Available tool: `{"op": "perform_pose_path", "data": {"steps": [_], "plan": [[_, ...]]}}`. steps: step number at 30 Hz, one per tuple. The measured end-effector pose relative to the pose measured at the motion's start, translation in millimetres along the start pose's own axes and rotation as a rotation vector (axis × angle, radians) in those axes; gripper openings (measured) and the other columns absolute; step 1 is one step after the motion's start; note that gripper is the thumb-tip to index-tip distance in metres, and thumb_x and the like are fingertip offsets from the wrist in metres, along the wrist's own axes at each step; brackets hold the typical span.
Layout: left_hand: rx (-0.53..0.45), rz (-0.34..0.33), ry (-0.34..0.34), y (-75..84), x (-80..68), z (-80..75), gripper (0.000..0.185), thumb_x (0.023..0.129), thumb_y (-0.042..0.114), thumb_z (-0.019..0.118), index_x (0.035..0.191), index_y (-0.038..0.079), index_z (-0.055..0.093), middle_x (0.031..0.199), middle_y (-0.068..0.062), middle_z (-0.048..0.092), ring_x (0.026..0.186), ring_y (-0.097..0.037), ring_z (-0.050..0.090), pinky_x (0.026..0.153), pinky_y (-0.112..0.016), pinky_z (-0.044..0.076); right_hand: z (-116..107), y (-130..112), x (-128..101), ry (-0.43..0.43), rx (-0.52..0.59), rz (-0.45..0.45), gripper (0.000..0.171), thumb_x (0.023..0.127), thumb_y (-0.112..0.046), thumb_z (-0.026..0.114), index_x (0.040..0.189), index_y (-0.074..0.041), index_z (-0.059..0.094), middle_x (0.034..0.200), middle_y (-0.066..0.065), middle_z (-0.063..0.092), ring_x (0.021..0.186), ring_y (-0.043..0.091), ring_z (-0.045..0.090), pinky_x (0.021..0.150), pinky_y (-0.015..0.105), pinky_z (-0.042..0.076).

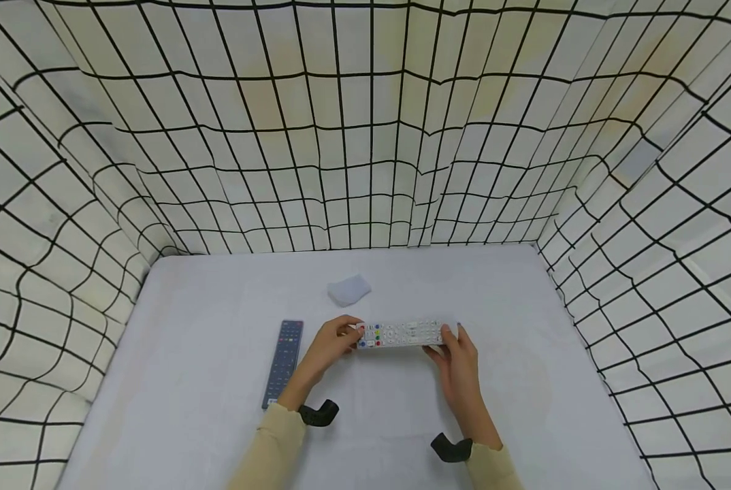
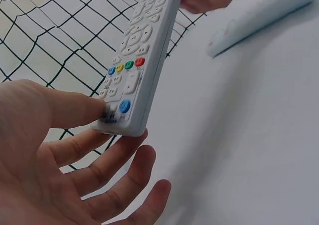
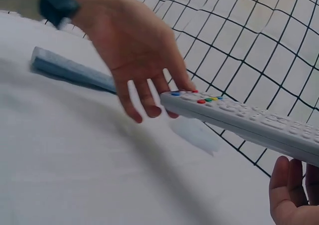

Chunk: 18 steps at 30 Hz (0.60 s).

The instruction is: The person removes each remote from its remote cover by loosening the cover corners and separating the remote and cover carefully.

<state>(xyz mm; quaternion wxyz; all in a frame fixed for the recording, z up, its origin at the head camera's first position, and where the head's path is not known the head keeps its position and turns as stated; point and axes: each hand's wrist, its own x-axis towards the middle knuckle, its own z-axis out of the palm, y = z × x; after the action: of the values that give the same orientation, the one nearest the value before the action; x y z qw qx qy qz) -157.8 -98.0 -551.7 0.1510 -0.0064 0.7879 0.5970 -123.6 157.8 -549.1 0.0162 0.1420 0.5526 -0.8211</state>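
White plastic remote (image 1: pixel 405 334), its coloured buttons facing up, is held level just above the table (image 1: pixel 525 408), the left hand (image 1: pixel 331 347) pinching one end with thumb on the keys and the right hand (image 1: pixel 460 361) gripping the other. Keeping both ends pinched and the body level looks the surest way to handle it. A dark remote (image 1: pixel 284 361) lies to the left, a folded pale cloth (image 1: pixel 348 290) beyond
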Motion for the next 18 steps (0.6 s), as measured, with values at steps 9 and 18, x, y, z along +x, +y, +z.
{"op": "perform_pose_path", "data": {"steps": [9, 18], "plan": [[0.037, 0.038, 0.092, 12.8, 34.5, -3.4, 0.034, 0.101, 0.020, 0.068, 0.131, 0.003, 0.069, 0.107, -0.016, 0.071, 0.080, -0.022, 0.073, 0.077, -0.039, 0.064, -7.7, 8.7, -25.3, -0.016, -0.213, 0.079, 0.042, 0.105, -0.020, 0.063, 0.142, -0.004, 0.052, 0.141, 0.008, 0.060, 0.112, 0.011, 0.066, 0.090, 0.026, 0.059], [0.118, 0.071, 0.167, 15.8, 61.4, 12.2, 0.025, 0.098, 0.022, 0.074, 0.113, 0.002, 0.070, 0.102, -0.015, 0.073, 0.070, -0.013, 0.065, 0.065, -0.026, 0.056, -7.1, 30.2, -36.6, -0.041, -0.377, 0.127, 0.042, 0.099, -0.015, 0.072, 0.134, 0.002, 0.055, 0.126, 0.013, 0.068, 0.097, 0.010, 0.064, 0.081, 0.022, 0.057]]}}
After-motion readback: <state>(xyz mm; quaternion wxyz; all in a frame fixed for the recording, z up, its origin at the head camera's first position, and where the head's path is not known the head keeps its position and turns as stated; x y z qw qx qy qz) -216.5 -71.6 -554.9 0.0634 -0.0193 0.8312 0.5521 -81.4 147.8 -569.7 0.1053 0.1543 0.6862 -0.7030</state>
